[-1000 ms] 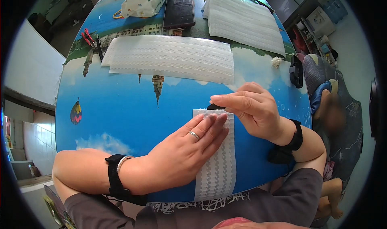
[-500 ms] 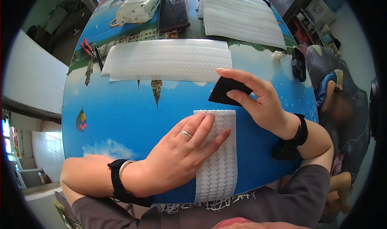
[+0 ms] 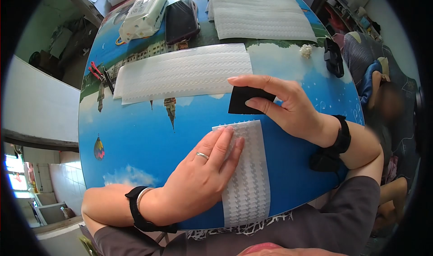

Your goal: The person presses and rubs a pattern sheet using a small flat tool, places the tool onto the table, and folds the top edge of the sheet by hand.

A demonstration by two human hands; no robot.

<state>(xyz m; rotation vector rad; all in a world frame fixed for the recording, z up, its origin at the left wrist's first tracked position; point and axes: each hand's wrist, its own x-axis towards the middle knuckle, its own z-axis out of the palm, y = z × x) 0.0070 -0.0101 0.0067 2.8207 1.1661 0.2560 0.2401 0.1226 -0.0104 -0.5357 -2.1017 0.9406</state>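
My left hand [image 3: 198,172] lies flat, fingers stretched out, over the upper left part of a narrow white textured sheet [image 3: 250,179]. Rows of small raised shapes run along this sheet, which reaches down to the table's near edge. A thin black rectangular piece [image 3: 239,102] is pinched between the thumb and fingers of my right hand [image 3: 291,109]. That piece is just above the sheet's far end, apart from it. Beyond it, similar wider white sheets [image 3: 185,73] lie across the table, partly overlapping.
A stack of white sheets [image 3: 261,17] sits at the back right. A phone [image 3: 181,20] and a wipes pack [image 3: 143,17] are at the back left, with red-handled pliers [image 3: 95,70] and a pen [image 3: 108,80] nearer. A black buckle [image 3: 333,57] lies right. Another person [image 3: 388,98] is beyond the table.
The view has shifted and tilted slightly. My right hand still holds the black piece, now turned a little straighter. My left hand stays on the narrow sheet.
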